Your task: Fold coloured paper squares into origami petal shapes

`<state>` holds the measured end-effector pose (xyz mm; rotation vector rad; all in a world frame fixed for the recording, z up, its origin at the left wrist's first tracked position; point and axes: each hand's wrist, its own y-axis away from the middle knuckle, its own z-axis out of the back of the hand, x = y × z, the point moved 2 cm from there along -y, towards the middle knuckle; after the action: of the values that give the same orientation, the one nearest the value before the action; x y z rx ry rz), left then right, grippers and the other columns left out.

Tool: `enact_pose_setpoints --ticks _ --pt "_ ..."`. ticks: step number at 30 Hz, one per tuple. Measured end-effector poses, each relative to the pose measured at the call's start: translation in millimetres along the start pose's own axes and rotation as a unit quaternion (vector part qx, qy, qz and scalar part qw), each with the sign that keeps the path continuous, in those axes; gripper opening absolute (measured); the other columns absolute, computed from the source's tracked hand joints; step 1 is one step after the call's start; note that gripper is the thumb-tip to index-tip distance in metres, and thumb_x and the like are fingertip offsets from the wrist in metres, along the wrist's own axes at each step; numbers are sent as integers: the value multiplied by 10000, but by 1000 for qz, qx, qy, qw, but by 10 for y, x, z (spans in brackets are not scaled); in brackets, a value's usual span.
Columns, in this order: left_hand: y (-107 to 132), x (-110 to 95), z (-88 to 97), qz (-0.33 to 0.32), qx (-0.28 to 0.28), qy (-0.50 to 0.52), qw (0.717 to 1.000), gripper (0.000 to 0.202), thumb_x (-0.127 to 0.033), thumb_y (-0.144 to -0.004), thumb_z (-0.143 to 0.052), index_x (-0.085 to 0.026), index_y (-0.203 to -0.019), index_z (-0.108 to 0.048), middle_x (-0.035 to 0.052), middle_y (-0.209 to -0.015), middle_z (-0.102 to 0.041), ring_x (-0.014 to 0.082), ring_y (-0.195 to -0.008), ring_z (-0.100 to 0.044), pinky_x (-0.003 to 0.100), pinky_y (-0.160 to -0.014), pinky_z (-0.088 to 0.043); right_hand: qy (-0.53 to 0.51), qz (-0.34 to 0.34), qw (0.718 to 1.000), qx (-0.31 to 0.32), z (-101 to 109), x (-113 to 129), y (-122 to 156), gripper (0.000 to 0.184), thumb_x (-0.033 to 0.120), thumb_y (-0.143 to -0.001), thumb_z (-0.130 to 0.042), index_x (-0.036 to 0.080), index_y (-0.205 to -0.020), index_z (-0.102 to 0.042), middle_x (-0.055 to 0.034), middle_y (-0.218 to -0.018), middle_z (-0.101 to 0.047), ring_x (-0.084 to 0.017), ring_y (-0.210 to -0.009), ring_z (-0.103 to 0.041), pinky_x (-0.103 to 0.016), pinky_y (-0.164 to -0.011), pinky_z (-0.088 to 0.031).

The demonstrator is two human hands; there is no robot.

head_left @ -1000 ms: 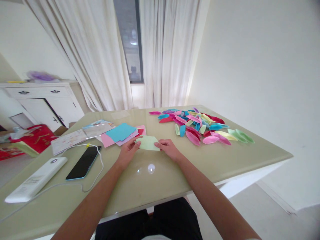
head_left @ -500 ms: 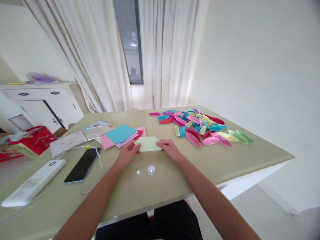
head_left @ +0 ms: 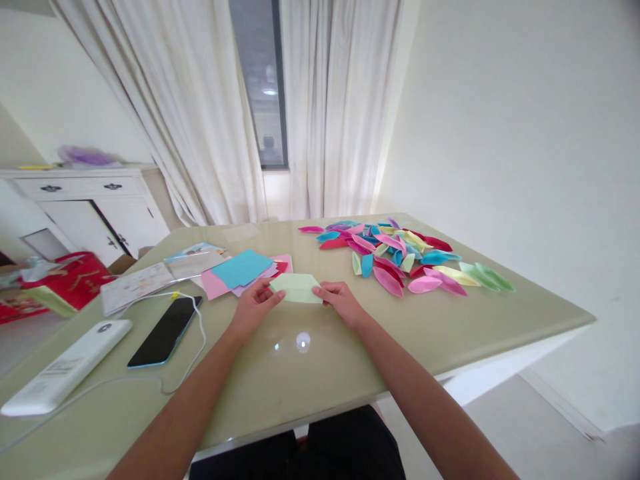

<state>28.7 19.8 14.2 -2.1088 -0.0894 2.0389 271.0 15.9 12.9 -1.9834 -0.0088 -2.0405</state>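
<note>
A pale green sheet of paper (head_left: 297, 288) with folded-in corners is held between my two hands, just above the table. My left hand (head_left: 254, 308) pinches its left end, the thumb lying on the near left edge. At the right end my right hand (head_left: 344, 301) grips the paper between thumb and curled fingers. Directly behind the left hand lies a stack of coloured paper, with a blue sheet (head_left: 243, 268) on top and pink, purple and red ones beneath. Farther right is a pile of folded paper pieces (head_left: 390, 275) in pink, red, blue, yellow and green.
On the table's left side are a black phone (head_left: 164, 332), a white power bank (head_left: 65, 368) and a white cable (head_left: 204, 333) curving around the phone. Clear-covered printed sheets (head_left: 137, 285) lie behind them. The table's (head_left: 500, 327) right edge runs near a white wall.
My left thumb has shifted slightly along the near edge of the green paper. The right hand keeps its grip, and the view has tilted very slightly.
</note>
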Motion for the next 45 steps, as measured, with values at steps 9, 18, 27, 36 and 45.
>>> enact_pose_setpoints --ticks 9,18,27,36,45 --pt "-20 26 11 -17 23 38 999 632 -410 -650 -961 -178 -1197 -745 62 -1000 -779 217 -890 -731 327 -790 -599 -6 12 1000 14 -29 56 34 360 541 -797 -823 185 -770 -783 -7 -820 -659 -161 -734 -552 -294 -698 -415" --pt "-29 0 -12 -64 14 66 996 611 -510 -771 -864 -174 -1258 -711 136 -1136 -785 251 -1027 -733 394 -934 -583 20 41 998 30 -11 12 1 298 523 -823 -820 241 -914 -850 -57 -1074 -727 -242 -1014 -675 -364 -906 -514" --pt "-67 61 33 -126 -44 -31 991 463 -455 -768 -854 -181 -1119 -727 72 -1043 -784 174 -806 -718 306 -751 -609 141 126 982 -21 -34 -44 21 223 374 -753 -913 289 -951 -853 -80 -1322 -610 -263 -1197 -595 -433 -1052 -484" --pt "-24 48 -50 -185 -85 -116 972 349 -425 -812 -794 -202 -1072 -728 70 -1057 -788 174 -748 -739 337 -763 -647 399 229 885 -71 -190 189 152 231 330 -843 -864 352 -1070 -829 -42 -1541 -529 -335 -1391 -441 -549 -1170 -318" --pt "74 -31 -160 -217 -72 -185 956 239 -393 -874 -769 -239 -1055 -789 46 -988 -791 197 -784 -730 325 -770 -622 376 295 873 -92 -351 170 159 95 286 -971 -730 294 -1047 -785 -63 -1308 -676 -267 -1235 -565 -458 -1045 -372"
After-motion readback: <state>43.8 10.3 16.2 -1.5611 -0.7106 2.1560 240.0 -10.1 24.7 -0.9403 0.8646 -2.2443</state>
